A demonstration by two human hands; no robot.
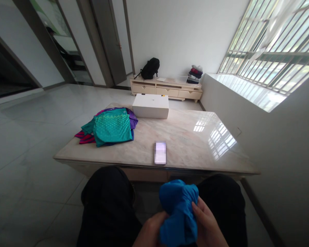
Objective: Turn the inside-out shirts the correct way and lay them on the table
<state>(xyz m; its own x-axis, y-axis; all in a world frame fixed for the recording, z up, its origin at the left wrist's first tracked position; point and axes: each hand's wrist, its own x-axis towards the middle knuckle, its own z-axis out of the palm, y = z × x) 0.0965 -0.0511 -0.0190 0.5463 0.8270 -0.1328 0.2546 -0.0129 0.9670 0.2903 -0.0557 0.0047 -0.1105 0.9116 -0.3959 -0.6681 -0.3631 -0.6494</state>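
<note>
A bunched-up bright blue garment (179, 209) sits in my lap between my knees, below the table's near edge. My left hand (150, 231) is closed on its lower left side. My right hand (208, 224) grips its right side, fingers pressed into the cloth. Both hands are low in the view and partly cut off by the bottom edge. My legs in black trousers (108, 206) frame the garment.
A marble-topped table (195, 137) stands in front of me. On it lie a pile of teal, purple and striped clothes (110, 128), a white box (150, 106) and a small blurred flat object (160, 152). Farther back are a low cabinet (167, 90), a black backpack (150, 68) and folded clothes (195, 74).
</note>
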